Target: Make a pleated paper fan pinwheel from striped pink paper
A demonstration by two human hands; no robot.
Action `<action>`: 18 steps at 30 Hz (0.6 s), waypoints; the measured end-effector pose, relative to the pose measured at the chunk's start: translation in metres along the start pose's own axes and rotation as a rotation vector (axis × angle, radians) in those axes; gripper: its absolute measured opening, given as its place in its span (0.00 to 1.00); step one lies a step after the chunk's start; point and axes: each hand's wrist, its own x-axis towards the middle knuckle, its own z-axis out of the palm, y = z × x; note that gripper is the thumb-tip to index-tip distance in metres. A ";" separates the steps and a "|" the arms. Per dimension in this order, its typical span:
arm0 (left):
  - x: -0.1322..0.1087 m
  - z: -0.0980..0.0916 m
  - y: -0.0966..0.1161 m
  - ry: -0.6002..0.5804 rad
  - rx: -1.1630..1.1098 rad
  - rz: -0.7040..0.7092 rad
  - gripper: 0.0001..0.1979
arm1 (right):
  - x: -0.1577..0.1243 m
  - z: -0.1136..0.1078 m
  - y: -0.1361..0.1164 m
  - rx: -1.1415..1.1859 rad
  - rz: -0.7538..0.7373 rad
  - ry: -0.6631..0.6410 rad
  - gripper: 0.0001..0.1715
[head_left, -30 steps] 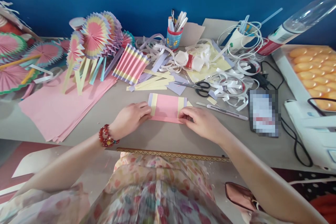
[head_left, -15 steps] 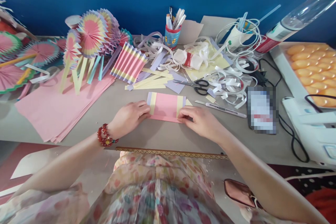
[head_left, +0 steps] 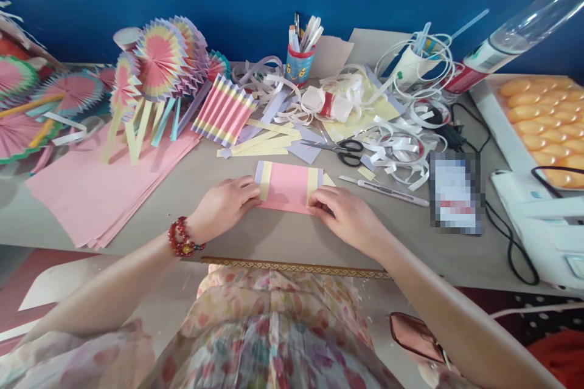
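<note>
A pink sheet of paper (head_left: 288,185) with yellow and lilac bands at its two side edges lies in front of me, a narrow fold along its near edge. My left hand (head_left: 227,205) is closed at its near left corner, fingertips gripping the edge. At the near right corner my right hand (head_left: 343,214) is closed too, thumb and fingers pinching the paper. Just behind lie loose yellow paper strips (head_left: 262,144) and a pleated pink paper piece (head_left: 224,110). Black-handled scissors (head_left: 349,152) and a craft knife (head_left: 393,192) lie to the right.
Stacked pink sheets (head_left: 104,182) and several paper fans (head_left: 160,58) fill the left side. A pen cup (head_left: 300,65) and curled white strips (head_left: 396,149) stand behind. On the right are a phone (head_left: 455,193), a white device (head_left: 538,231), a tray (head_left: 483,100) and a plastic bottle (head_left: 515,36).
Very little differs. The fold at the paper's near edge looks slightly flatter, and my fingers have shifted slightly at both corners.
</note>
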 end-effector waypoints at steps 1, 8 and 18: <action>-0.001 0.001 0.000 0.006 0.000 -0.005 0.13 | -0.001 0.001 0.000 -0.013 -0.002 0.012 0.08; -0.008 0.013 -0.004 0.112 0.111 0.105 0.15 | -0.017 0.017 -0.002 -0.399 -0.140 0.143 0.15; 0.001 0.002 0.002 -0.101 0.234 0.412 0.29 | -0.023 0.026 -0.017 -0.561 -0.252 0.142 0.19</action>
